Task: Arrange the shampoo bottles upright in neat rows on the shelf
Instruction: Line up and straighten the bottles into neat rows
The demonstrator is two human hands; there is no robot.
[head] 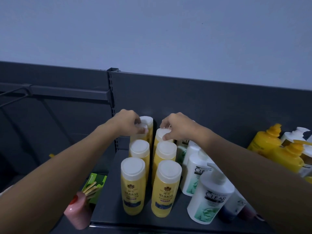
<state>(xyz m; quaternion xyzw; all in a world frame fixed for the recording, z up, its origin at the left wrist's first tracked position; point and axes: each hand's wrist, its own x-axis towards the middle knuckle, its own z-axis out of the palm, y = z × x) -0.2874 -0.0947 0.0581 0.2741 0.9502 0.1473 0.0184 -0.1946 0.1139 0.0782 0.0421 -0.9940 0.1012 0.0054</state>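
Your left hand (129, 121) has its grip closed over the white cap of the rear-left yellow bottle (147, 125), and your right hand (176, 126) pinches the cap of the rear-right yellow bottle (160, 137). Both stand upright at the back of two rows on the dark shelf (109, 208). The front yellow bottle (133, 184) reads "HERBAL". Right of those rows, the white pump bottle (209, 198) reads "CLEAR".

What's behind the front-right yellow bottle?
Two more yellow bottles in file; the right hand grips the rearmost cap. Anything behind that is hidden by the hand.
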